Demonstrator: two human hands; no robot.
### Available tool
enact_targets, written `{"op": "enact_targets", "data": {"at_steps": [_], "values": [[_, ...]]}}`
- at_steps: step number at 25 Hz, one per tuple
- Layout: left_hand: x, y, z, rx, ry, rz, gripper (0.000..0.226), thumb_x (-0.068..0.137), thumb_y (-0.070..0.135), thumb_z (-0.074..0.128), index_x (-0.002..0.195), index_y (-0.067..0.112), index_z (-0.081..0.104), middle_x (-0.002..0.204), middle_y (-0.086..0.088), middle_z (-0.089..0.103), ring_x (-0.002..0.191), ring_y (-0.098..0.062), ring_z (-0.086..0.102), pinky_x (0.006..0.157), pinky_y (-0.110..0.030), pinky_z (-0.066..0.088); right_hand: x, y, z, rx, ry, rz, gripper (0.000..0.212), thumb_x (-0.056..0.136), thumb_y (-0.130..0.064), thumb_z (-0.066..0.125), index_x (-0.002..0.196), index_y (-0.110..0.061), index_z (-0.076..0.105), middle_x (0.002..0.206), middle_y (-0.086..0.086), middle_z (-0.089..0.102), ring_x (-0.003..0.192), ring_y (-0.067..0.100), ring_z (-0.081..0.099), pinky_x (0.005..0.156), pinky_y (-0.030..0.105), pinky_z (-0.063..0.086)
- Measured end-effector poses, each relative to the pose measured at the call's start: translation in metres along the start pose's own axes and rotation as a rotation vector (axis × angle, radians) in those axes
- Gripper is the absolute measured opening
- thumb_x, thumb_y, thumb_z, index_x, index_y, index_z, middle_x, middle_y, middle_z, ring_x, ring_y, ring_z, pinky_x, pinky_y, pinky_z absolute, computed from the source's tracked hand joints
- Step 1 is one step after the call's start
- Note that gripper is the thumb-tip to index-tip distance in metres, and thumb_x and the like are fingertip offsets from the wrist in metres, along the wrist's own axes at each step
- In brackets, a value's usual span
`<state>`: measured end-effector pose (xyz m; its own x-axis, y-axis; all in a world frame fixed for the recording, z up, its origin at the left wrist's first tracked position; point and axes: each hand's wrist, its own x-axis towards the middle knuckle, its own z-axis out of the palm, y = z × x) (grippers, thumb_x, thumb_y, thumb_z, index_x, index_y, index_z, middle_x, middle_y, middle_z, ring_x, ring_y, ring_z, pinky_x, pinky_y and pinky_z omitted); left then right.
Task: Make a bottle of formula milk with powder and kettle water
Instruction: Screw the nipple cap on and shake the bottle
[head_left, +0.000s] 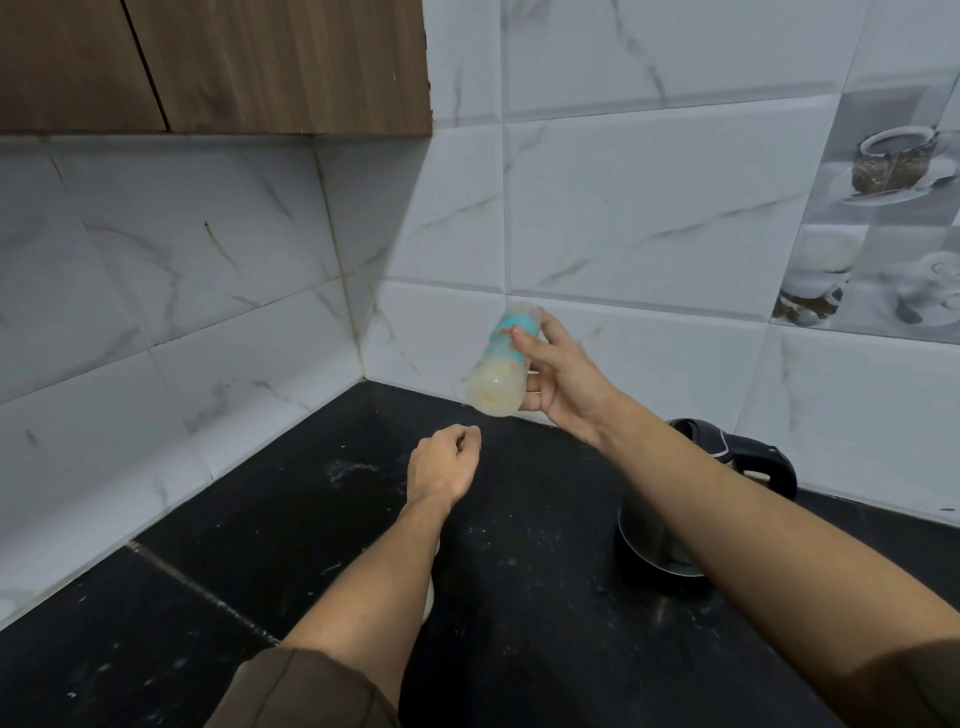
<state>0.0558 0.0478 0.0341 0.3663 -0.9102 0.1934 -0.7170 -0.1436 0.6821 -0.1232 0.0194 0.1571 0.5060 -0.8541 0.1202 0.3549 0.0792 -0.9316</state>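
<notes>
The right hand (558, 379) grips a clear plastic feeding bottle with a teal printed band (500, 364), fingers and thumb wrapped round its body, up in the air above the black speckled stone counter (311, 545); the bottle is blurred, its long axis tilted, round base toward the camera and down-left, far end pointing up-right at the white marble-look tiled wall (649, 208); pale yellowish milk fills its lower part; the left hand (441, 470) hangs loosely curled, holding nothing; a steel kettle with a black handle (748, 457) stands behind the right forearm.
</notes>
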Motion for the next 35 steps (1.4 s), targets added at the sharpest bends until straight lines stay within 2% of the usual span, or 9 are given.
{"op": "enact_targets", "data": {"at_steps": [6, 10, 12, 17, 22, 28, 32, 34, 35], "values": [[-0.005, 0.004, -0.004, -0.004, 0.003, 0.008, 0.036, 0.107, 0.046, 0.045, 0.099, 0.028, 0.075, 0.087, 0.01, 0.076, 0.083, -0.013, 0.069, 0.088, -0.04, 0.056, 0.006, -0.006, 0.01, 0.355, 0.266, 0.028, 0.057, 0.097, -0.034, 0.075, 0.144, -0.012, 0.051, 0.138, 0.021, 0.063, 0.102, 0.035, 0.078, 0.077, 0.044, 0.066], [-0.007, 0.003, -0.007, 0.009, 0.008, 0.021, 0.035, 0.107, 0.046, 0.046, 0.103, 0.027, 0.075, 0.085, 0.009, 0.075, 0.079, -0.013, 0.068, 0.083, -0.038, 0.056, -0.008, -0.008, 0.017, 0.029, -0.081, 0.079, 0.037, 0.097, -0.038, 0.072, 0.129, -0.022, 0.059, 0.117, 0.01, 0.072, 0.096, 0.029, 0.076, 0.08, 0.048, 0.064], [-0.008, 0.003, -0.008, 0.003, 0.001, 0.029, 0.035, 0.107, 0.046, 0.047, 0.104, 0.026, 0.076, 0.085, 0.009, 0.075, 0.079, -0.013, 0.068, 0.083, -0.038, 0.056, -0.01, -0.01, 0.017, 0.009, -0.131, 0.033, 0.037, 0.097, -0.036, 0.071, 0.13, -0.024, 0.059, 0.119, 0.01, 0.069, 0.1, 0.031, 0.074, 0.082, 0.051, 0.062], [-0.013, -0.002, -0.011, 0.005, 0.009, 0.02, 0.036, 0.106, 0.045, 0.045, 0.095, 0.028, 0.074, 0.078, 0.009, 0.072, 0.078, -0.013, 0.067, 0.082, -0.037, 0.055, 0.0, -0.018, 0.014, 0.327, 0.228, -0.002, 0.051, 0.098, -0.033, 0.074, 0.14, -0.013, 0.054, 0.137, 0.023, 0.064, 0.099, 0.033, 0.078, 0.073, 0.043, 0.066], [-0.013, -0.002, -0.013, 0.03, -0.002, 0.029, 0.034, 0.107, 0.043, 0.047, 0.098, 0.026, 0.075, 0.079, 0.008, 0.072, 0.073, -0.01, 0.064, 0.073, -0.033, 0.049, -0.018, -0.013, 0.014, -0.141, -0.177, 0.057, 0.059, 0.09, -0.032, 0.08, 0.143, -0.036, 0.053, 0.128, 0.014, 0.07, 0.108, 0.037, 0.074, 0.071, 0.044, 0.065], [-0.016, -0.003, -0.017, 0.058, -0.006, 0.055, 0.034, 0.107, 0.043, 0.045, 0.098, 0.027, 0.074, 0.077, 0.008, 0.072, 0.073, -0.009, 0.064, 0.076, -0.032, 0.049, -0.01, -0.041, 0.024, 0.098, 0.297, -0.359, 0.082, 0.097, -0.025, 0.077, 0.159, -0.045, 0.027, 0.128, 0.006, 0.067, 0.102, 0.028, 0.078, 0.075, 0.042, 0.065], [-0.016, -0.002, -0.017, 0.079, -0.037, 0.077, 0.032, 0.108, 0.044, 0.047, 0.101, 0.026, 0.073, 0.076, 0.007, 0.071, 0.072, -0.01, 0.065, 0.074, -0.03, 0.051, -0.023, -0.043, 0.023, -0.432, -0.017, -0.345, 0.085, 0.09, -0.025, 0.082, 0.154, -0.051, 0.034, 0.119, 0.01, 0.073, 0.103, 0.021, 0.076, 0.072, 0.036, 0.063], [-0.016, -0.001, -0.021, 0.088, -0.029, 0.084, 0.033, 0.108, 0.044, 0.046, 0.1, 0.025, 0.072, 0.077, 0.006, 0.071, 0.072, -0.01, 0.065, 0.076, -0.033, 0.054, -0.029, -0.043, 0.023, -0.508, -0.099, -0.353, 0.084, 0.09, -0.023, 0.083, 0.154, -0.051, 0.035, 0.118, 0.01, 0.074, 0.099, 0.017, 0.077, 0.071, 0.032, 0.062], [-0.015, -0.001, -0.021, 0.087, -0.019, 0.086, 0.034, 0.108, 0.044, 0.046, 0.099, 0.025, 0.073, 0.077, 0.006, 0.072, 0.072, -0.011, 0.066, 0.078, -0.035, 0.055, -0.03, -0.044, 0.024, -0.451, -0.033, -0.397, 0.086, 0.092, -0.021, 0.082, 0.156, -0.048, 0.033, 0.119, 0.011, 0.074, 0.096, 0.016, 0.077, 0.071, 0.032, 0.062]]}}
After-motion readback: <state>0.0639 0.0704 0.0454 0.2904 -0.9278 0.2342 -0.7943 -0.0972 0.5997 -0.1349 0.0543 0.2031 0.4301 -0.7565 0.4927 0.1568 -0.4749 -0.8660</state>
